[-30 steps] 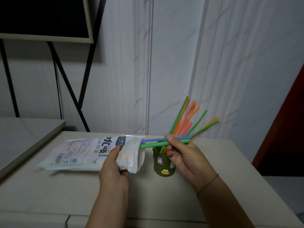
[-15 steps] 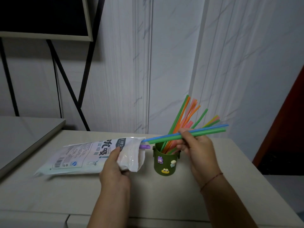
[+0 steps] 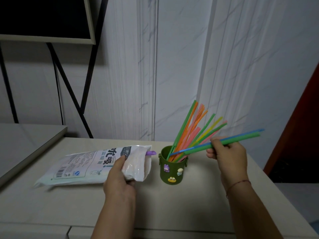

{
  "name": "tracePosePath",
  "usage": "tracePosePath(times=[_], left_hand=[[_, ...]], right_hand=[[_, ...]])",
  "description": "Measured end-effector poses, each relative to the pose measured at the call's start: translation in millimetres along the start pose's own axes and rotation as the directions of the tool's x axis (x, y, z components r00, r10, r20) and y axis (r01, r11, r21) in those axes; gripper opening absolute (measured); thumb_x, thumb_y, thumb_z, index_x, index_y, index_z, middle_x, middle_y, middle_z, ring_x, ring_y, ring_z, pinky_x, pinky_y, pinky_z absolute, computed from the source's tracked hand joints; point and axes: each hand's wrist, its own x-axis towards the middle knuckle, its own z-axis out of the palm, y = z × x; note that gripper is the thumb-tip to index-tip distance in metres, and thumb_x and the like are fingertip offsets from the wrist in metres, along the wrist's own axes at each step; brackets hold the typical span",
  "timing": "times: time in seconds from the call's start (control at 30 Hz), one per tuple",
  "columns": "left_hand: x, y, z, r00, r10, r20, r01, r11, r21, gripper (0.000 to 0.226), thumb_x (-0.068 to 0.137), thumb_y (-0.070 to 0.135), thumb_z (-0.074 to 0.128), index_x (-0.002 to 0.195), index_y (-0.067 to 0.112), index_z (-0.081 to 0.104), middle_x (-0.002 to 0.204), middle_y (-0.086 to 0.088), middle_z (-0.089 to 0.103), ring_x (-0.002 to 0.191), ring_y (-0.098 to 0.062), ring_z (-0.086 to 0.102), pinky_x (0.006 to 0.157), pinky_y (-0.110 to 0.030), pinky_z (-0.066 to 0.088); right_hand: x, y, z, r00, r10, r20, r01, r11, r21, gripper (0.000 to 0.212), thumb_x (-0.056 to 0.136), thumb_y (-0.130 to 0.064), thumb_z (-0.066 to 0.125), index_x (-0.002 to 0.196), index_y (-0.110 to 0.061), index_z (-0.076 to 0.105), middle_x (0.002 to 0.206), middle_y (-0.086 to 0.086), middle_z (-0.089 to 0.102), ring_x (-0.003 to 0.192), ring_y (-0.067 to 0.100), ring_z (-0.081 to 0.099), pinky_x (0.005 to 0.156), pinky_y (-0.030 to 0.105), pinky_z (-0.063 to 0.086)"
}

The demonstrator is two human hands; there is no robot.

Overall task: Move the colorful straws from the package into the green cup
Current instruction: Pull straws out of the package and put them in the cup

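A green cup [image 3: 173,173] with small cartoon stickers stands on the table, holding several orange, pink, green and yellow straws [image 3: 191,128] that lean to the right. My right hand [image 3: 227,152] is shut on a blue straw and a green straw [image 3: 241,138], held almost level with their left ends over the cup's mouth. My left hand [image 3: 120,171] grips the open end of the white straw package [image 3: 82,166], which lies flat on the table left of the cup. A purple straw tip [image 3: 151,153] pokes out of the package.
The pale table [image 3: 172,213] ends just right of my right arm. A second lower surface [image 3: 25,138] sits at the left. A black metal stand and dark framed board [image 3: 51,23] are behind it, against a white marbled wall.
My right hand has drawn the blue and green straws fully out of the package and moved them rightward, until their left ends are over the cup. My left hand stays on the package.
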Motion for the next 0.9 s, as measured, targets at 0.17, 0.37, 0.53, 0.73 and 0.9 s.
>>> tracePosePath(times=[0.17, 0.37, 0.53, 0.73, 0.9], left_hand=[[-0.9, -2.4, 1.6, 1.0, -0.021, 0.006, 0.021, 1.0, 0.007, 0.049, 0.084, 0.009, 0.069, 0.131, 0.014, 0.057, 0.124, -0.005, 0.066, 0.081, -0.015, 0.065, 0.055, -0.027, 0.058], [-2.8, -3.3, 2.1, 1.0, -0.014, 0.01, 0.014, 1.0, 0.023, 0.047, 0.083, 0.006, 0.068, 0.128, 0.014, 0.057, 0.125, -0.007, 0.066, 0.111, -0.024, 0.064, 0.078, -0.035, 0.054], [-0.6, -2.3, 1.5, 0.999, -0.019, 0.026, 0.018, 0.999, 0.038, 0.042, 0.083, 0.006, 0.068, 0.123, 0.013, 0.058, 0.125, -0.008, 0.066, 0.112, -0.025, 0.064, 0.084, -0.04, 0.054], [-3.2, -3.9, 2.2, 0.999, -0.018, 0.032, 0.017, 1.0, 0.019, 0.045, 0.083, 0.007, 0.069, 0.126, 0.014, 0.057, 0.122, -0.006, 0.066, 0.084, -0.017, 0.066, 0.062, -0.03, 0.059], [-6.3, -7.1, 2.4, 0.998, -0.002, 0.055, 0.0, 0.999, 0.038, 0.05, 0.083, 0.008, 0.069, 0.132, 0.012, 0.055, 0.125, -0.007, 0.065, 0.099, -0.022, 0.066, 0.077, -0.037, 0.058]], right_hand=[[-5.2, 14.0, 18.8, 0.992, 0.034, 0.118, -0.017, 0.99, -0.142, 0.013, 0.086, -0.012, 0.063, 0.086, 0.001, 0.065, 0.061, 0.008, 0.064, 0.042, 0.004, 0.061, 0.049, 0.015, 0.053], [-14.1, 27.3, 34.4, 0.944, 0.161, 0.289, -0.102, 0.973, -0.209, 0.014, 0.086, -0.007, 0.063, 0.096, 0.002, 0.064, 0.07, 0.01, 0.065, 0.06, 0.017, 0.063, 0.064, 0.025, 0.057], [-15.7, 24.4, 28.1, 0.949, 0.166, 0.269, -0.123, 0.978, -0.17, 0.014, 0.083, -0.01, 0.066, 0.095, -0.003, 0.063, 0.074, 0.01, 0.067, 0.064, 0.017, 0.065, 0.066, 0.027, 0.057], [-18.1, 19.9, 25.5, 0.963, 0.108, 0.248, -0.069, 0.985, -0.159, 0.006, 0.086, -0.011, 0.063, 0.088, -0.005, 0.063, 0.069, 0.009, 0.066, 0.059, 0.016, 0.065, 0.06, 0.021, 0.056], [-18.9, 25.0, 29.6, 0.961, 0.125, 0.247, -0.056, 0.962, -0.266, 0.009, 0.085, -0.015, 0.065, 0.083, -0.007, 0.064, 0.065, 0.006, 0.062, 0.056, 0.013, 0.058, 0.056, 0.02, 0.049]])
